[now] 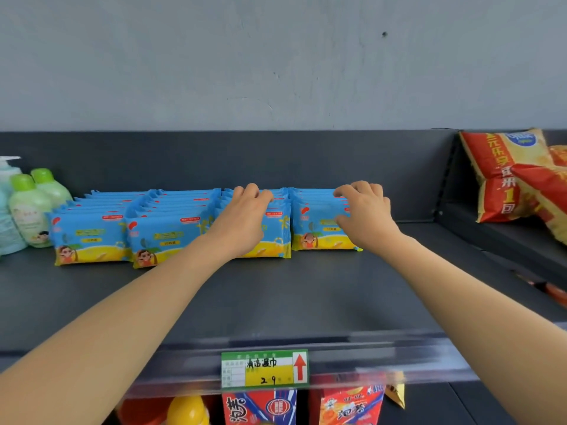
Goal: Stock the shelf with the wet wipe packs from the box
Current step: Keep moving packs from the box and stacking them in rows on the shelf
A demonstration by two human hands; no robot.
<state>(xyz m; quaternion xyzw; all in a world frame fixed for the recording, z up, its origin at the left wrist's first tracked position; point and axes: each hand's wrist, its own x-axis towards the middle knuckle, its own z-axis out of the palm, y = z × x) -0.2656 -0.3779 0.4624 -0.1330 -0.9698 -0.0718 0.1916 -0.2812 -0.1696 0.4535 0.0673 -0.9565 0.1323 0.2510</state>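
Head view: wet wipe packs (92,237), price tag (264,369) "2 9"

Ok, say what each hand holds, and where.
Left hand grips the third pack row by its top; right hand grips the rightmost row, thumb on front.

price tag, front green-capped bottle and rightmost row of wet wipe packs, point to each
price tag (264,368): head view, middle of the label.
front green-capped bottle (27,214): head view, pale body below the cap.
rightmost row of wet wipe packs (317,233): head view, front pack's printed face.
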